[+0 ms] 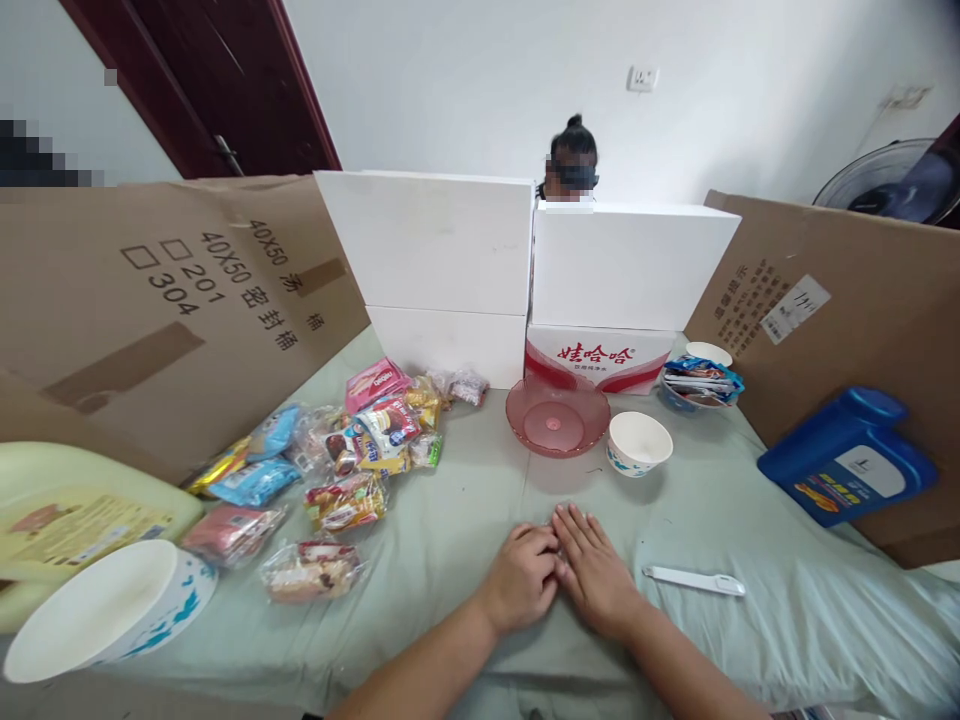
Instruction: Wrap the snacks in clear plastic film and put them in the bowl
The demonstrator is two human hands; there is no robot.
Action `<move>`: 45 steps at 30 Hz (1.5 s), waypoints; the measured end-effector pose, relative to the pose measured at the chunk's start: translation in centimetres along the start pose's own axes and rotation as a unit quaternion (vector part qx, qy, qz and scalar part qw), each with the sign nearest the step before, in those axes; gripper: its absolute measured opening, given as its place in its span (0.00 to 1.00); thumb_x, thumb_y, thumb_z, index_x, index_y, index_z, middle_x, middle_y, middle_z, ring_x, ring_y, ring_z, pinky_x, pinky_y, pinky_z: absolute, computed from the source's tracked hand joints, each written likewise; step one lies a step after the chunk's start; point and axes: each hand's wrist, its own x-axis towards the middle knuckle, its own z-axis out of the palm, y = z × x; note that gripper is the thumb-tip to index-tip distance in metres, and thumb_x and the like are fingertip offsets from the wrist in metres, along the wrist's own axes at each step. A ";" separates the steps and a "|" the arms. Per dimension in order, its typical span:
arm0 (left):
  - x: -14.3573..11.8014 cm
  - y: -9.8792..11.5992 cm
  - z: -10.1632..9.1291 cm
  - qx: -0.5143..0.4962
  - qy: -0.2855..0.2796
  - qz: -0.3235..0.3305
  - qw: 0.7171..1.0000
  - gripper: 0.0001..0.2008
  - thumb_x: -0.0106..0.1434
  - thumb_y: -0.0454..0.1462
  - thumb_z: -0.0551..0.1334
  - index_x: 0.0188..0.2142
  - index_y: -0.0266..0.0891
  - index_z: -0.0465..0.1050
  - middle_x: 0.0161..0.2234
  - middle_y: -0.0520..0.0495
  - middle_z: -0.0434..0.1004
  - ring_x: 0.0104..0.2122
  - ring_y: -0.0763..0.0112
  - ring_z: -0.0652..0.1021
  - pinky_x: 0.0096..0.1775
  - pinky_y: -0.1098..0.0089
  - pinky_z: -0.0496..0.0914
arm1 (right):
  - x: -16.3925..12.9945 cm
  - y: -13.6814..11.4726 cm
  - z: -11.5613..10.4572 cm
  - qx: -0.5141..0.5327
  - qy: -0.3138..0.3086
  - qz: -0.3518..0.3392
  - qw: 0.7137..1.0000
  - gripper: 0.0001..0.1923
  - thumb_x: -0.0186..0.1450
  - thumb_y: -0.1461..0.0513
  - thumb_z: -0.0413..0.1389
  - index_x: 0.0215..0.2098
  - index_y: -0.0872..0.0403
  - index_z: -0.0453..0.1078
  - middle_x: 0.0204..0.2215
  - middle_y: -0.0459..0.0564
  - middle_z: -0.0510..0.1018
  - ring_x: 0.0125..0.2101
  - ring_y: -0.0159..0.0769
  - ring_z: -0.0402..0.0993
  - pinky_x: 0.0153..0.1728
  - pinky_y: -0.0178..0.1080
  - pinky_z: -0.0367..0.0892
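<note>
Empty grip, left hand (521, 577) fingertips perhaps hidden.

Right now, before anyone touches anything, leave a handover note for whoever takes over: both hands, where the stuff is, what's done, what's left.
Left hand: loosely curled, resting on the green cloth, holding nothing.
Right hand: flat on the cloth, fingers spread, touching the left hand, holding nothing.
Nearest things: white utensil just right of the right hand; paper cup and pink bowl ahead, both look empty.
Snack packets lie in a loose heap to the left; a large white bowl sits near left.
Done: nothing in the pink bowl or cup.
Left: every packet is still out on the cloth.
</note>
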 end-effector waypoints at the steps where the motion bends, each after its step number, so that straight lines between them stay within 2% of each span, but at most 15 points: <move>1: -0.2 0.2 0.0 -0.004 0.006 -0.011 1.000 0.09 0.54 0.29 0.57 0.33 0.40 0.73 0.40 0.45 0.77 0.45 0.62 0.75 0.51 0.57 0.66 | -0.1 -0.3 0.3 0.013 -0.023 0.002 1.000 0.30 0.70 0.53 0.44 0.67 0.55 0.48 0.66 0.56 0.55 0.66 0.45 0.45 0.62 0.53 0.51; 5: -0.9 1.0 0.0 0.024 0.029 -0.051 0.998 0.13 0.51 0.26 0.55 0.35 0.40 0.71 0.41 0.44 0.77 0.46 0.60 0.75 0.52 0.54 0.67 | 0.0 -0.7 0.6 0.031 -0.087 0.047 0.995 0.33 0.70 0.50 0.44 0.69 0.52 0.44 0.68 0.55 0.47 0.67 0.48 0.40 0.63 0.56 0.46; 9: -1.4 0.8 -0.7 0.094 0.068 -0.108 0.987 0.16 0.51 0.25 0.52 0.36 0.39 0.70 0.39 0.42 0.75 0.43 0.58 0.74 0.47 0.55 0.71 | 0.4 -0.9 0.2 0.039 -0.109 0.061 0.991 0.38 0.67 0.45 0.47 0.68 0.52 0.45 0.68 0.56 0.45 0.67 0.51 0.39 0.63 0.58 0.45; 13: -2.5 -0.4 -1.7 0.156 0.041 -0.075 0.984 0.15 0.56 0.27 0.54 0.42 0.40 0.70 0.47 0.41 0.73 0.51 0.53 0.72 0.51 0.49 0.68 | 0.6 -1.3 -0.1 0.042 -0.124 0.074 0.989 0.41 0.64 0.43 0.50 0.68 0.52 0.45 0.68 0.57 0.45 0.67 0.52 0.38 0.63 0.59 0.44; 19: -3.6 -1.6 -1.7 0.173 0.025 -0.056 0.983 0.16 0.59 0.29 0.55 0.45 0.42 0.70 0.50 0.43 0.72 0.52 0.55 0.72 0.52 0.50 0.69 | -0.3 -1.9 0.1 0.042 -0.076 0.071 0.994 0.44 0.64 0.44 0.52 0.69 0.55 0.41 0.68 0.58 0.42 0.67 0.53 0.38 0.63 0.59 0.42; 23: -3.6 -1.8 -1.6 0.184 0.028 -0.049 0.981 0.17 0.58 0.29 0.56 0.46 0.43 0.70 0.50 0.43 0.73 0.52 0.54 0.72 0.51 0.50 0.70 | -0.5 -1.7 -0.2 0.059 -0.098 0.068 0.991 0.42 0.64 0.45 0.51 0.68 0.56 0.45 0.67 0.58 0.47 0.66 0.53 0.42 0.63 0.57 0.46; 27: -3.7 -2.1 -1.5 0.179 0.035 -0.044 0.982 0.16 0.59 0.29 0.56 0.46 0.44 0.70 0.50 0.44 0.73 0.52 0.55 0.73 0.51 0.51 0.70 | -0.9 -1.4 -0.2 0.028 -0.050 0.109 0.992 0.33 0.65 0.54 0.54 0.66 0.52 0.54 0.65 0.56 0.56 0.64 0.53 0.51 0.60 0.56 0.53; 32: -3.9 -2.6 -1.3 0.182 0.054 -0.029 0.981 0.17 0.58 0.30 0.57 0.46 0.45 0.70 0.50 0.44 0.74 0.51 0.55 0.74 0.50 0.52 0.71 | -2.0 -1.0 0.2 0.033 0.014 0.062 0.997 0.16 0.65 0.65 0.53 0.51 0.48 0.70 0.50 0.49 0.76 0.49 0.39 0.71 0.50 0.41 0.67; 34: -4.0 -2.7 -1.2 0.184 0.056 -0.026 0.981 0.17 0.58 0.30 0.57 0.46 0.45 0.70 0.50 0.43 0.74 0.51 0.55 0.74 0.49 0.52 0.71 | -1.9 0.4 -1.1 0.054 0.040 0.042 0.997 0.14 0.66 0.67 0.51 0.47 0.48 0.71 0.44 0.47 0.78 0.43 0.35 0.73 0.45 0.37 0.69; 36: -4.0 -2.7 -1.2 0.179 0.055 -0.025 0.982 0.17 0.58 0.29 0.56 0.46 0.44 0.70 0.50 0.43 0.74 0.51 0.55 0.74 0.49 0.52 0.71 | -1.1 2.9 -3.9 0.058 0.089 0.046 0.993 0.15 0.68 0.67 0.46 0.47 0.50 0.71 0.43 0.49 0.78 0.43 0.34 0.73 0.45 0.37 0.69; 38: -3.9 -2.6 -1.2 0.169 0.051 -0.032 0.984 0.17 0.57 0.29 0.56 0.45 0.44 0.70 0.50 0.43 0.73 0.51 0.55 0.74 0.50 0.51 0.71 | 0.5 6.0 -7.3 0.010 0.159 0.085 0.983 0.16 0.70 0.64 0.43 0.48 0.53 0.71 0.46 0.53 0.77 0.47 0.37 0.71 0.50 0.41 0.67; 39: -3.9 -2.4 -1.2 0.163 0.047 -0.038 0.985 0.17 0.57 0.28 0.56 0.45 0.44 0.70 0.50 0.43 0.73 0.52 0.55 0.73 0.51 0.51 0.70 | 1.6 7.6 -9.0 -0.028 0.158 0.120 0.980 0.17 0.70 0.64 0.43 0.49 0.54 0.71 0.48 0.55 0.76 0.49 0.39 0.70 0.52 0.43 0.64; 41: -3.7 -1.9 -1.3 0.153 0.037 -0.054 0.986 0.18 0.56 0.27 0.56 0.45 0.44 0.69 0.50 0.43 0.73 0.52 0.55 0.72 0.51 0.49 0.69 | 3.9 10.5 -11.4 -0.102 0.062 0.210 0.970 0.17 0.70 0.63 0.44 0.52 0.54 0.70 0.52 0.56 0.73 0.54 0.42 0.66 0.55 0.45 0.61; 42: -3.6 -1.7 -1.4 0.149 0.031 -0.064 0.986 0.18 0.56 0.27 0.55 0.45 0.43 0.69 0.50 0.43 0.72 0.53 0.54 0.72 0.52 0.48 0.68 | 5.1 11.7 -12.1 -0.106 0.030 0.222 0.969 0.16 0.69 0.64 0.46 0.50 0.55 0.72 0.51 0.58 0.74 0.53 0.44 0.66 0.54 0.46 0.61; 45: -3.3 -0.9 -1.7 0.127 0.013 -0.096 0.987 0.18 0.54 0.26 0.56 0.44 0.41 0.69 0.51 0.42 0.71 0.54 0.54 0.70 0.54 0.47 0.65 | 8.0 14.1 -11.7 -0.087 -0.089 0.237 0.964 0.08 0.65 0.66 0.54 0.36 0.58 0.76 0.40 0.59 0.78 0.46 0.44 0.72 0.46 0.44 0.67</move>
